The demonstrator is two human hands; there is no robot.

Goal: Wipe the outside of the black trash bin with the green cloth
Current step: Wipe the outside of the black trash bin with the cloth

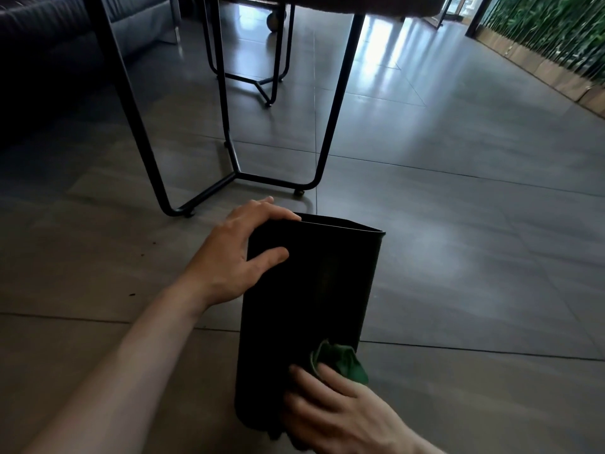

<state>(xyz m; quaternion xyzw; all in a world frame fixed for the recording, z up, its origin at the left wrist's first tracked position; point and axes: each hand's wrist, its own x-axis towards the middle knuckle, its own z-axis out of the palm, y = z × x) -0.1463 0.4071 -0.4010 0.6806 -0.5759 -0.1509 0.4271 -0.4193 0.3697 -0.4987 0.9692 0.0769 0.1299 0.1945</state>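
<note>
The right hand (340, 407) presses the green cloth (340, 360) flat against the near side of the black bin (311, 290), fingers spread over the cloth rather than curled shut, low on the wall. The left hand (242, 253) grips the bin's far upper corner, fingers hooked over the rim and thumb laid on the side. The bin lies tipped with its open mouth pointing away (on the grey tiled floor (474, 257)). Just beyond it stands a black metal table leg frame (235, 172), and further off a green plant wall (550, 31).
</note>
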